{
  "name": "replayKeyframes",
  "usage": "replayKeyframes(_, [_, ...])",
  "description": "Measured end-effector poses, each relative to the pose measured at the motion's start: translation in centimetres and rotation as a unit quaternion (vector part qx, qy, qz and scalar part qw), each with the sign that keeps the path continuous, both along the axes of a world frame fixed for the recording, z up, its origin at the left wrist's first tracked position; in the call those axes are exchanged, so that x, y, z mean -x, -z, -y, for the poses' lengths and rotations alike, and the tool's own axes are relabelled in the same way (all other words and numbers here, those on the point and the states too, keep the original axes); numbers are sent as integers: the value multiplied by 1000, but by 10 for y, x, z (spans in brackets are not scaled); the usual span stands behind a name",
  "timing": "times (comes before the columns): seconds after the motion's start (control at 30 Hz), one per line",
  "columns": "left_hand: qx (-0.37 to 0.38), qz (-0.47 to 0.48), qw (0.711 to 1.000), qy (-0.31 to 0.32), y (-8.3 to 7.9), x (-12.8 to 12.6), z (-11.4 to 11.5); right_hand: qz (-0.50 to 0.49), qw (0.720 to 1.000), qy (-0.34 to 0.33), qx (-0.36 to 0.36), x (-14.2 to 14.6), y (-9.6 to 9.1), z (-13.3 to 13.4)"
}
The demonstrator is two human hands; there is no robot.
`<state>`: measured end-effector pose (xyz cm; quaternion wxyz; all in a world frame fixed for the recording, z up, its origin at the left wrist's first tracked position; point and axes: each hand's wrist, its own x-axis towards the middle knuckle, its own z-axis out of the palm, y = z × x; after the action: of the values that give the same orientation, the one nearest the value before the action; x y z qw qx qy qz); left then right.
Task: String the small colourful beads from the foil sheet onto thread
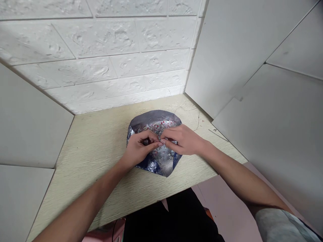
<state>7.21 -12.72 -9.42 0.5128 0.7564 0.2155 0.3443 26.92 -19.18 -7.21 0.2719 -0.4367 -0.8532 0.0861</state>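
Note:
A shallow blue and silver pouch-like tray [155, 116] with folded edges lies on the tabletop, and many small clear, white and red beads [161, 126] are scattered in it. Over its middle, my left hand [141, 146] has thumb and forefinger pinched together. My right hand [180, 139] meets it from the other side in the same kind of pinch, the fingertips of both almost touching. Whatever sits between the fingertips is too small to make out. Both hands cover part of the beads.
The pale wood-grain table [96, 151] is bounded by a white brick-patterned wall [106, 37] at the back and white panels [252, 50] on the sides. Fine thread [198, 117] and a thin needle-like rod [218, 135] lie at the right edge.

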Motion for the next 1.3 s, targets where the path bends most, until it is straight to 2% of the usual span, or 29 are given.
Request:
replayKeyframes(0.1, [4, -6, 1000, 8, -2, 0, 2, -6, 1000, 11, 15, 1, -2, 1])
replayKeyframes(0.2, [52, 1, 999, 11, -5, 1, 4, -9, 999, 41, 0, 2, -3, 1])
replayKeyframes(0.33, [123, 66, 990, 36, -5, 2, 2, -8, 997, 74, -11, 3, -3, 0])
replayKeyframes(0.43, [122, 106, 987, 7, -4, 1, -2, -7, 997, 81, -16, 2, -3, -2])
replayKeyframes(0.53, [52, 117, 989, -74, -4, -2, -1, -1, 996, 81, -32, 1, -2, -3])
replayKeyframes(0.63, [-71, 106, 981, -147, -5, -4, 4, 4, 996, 76, -47, 0, -1, -4])
replayKeyframes(0.77, [-241, 79, 933, -254, -6, -1, 8, 3, 996, 67, -53, 0, 0, -5])
replayKeyframes(0.87, [-283, 74, 909, -297, -6, 1, 6, 1, 995, 81, -57, 1, 1, -5])
replayKeyframes(0.97, [-282, 86, 905, -307, -6, 2, 3, -16, 986, 152, -63, 1, 2, -6])
replayKeyframes(1.07, [-259, 73, 930, -251, -6, 2, 3, -45, 975, 209, -62, -1, 0, -5])
replayKeyframes(1.13, [-285, 35, 933, -217, -5, 3, 6, -60, 982, 175, -49, -1, -3, -3])
replayKeyframes(1.23, [-381, -40, 896, -226, -5, 4, 8, -63, 996, 59, -16, 2, -7, 1])
replayKeyframes(1.3, [-416, -71, 881, -211, -4, 4, 9, -57, 998, 4, -5, 4, -7, 2])
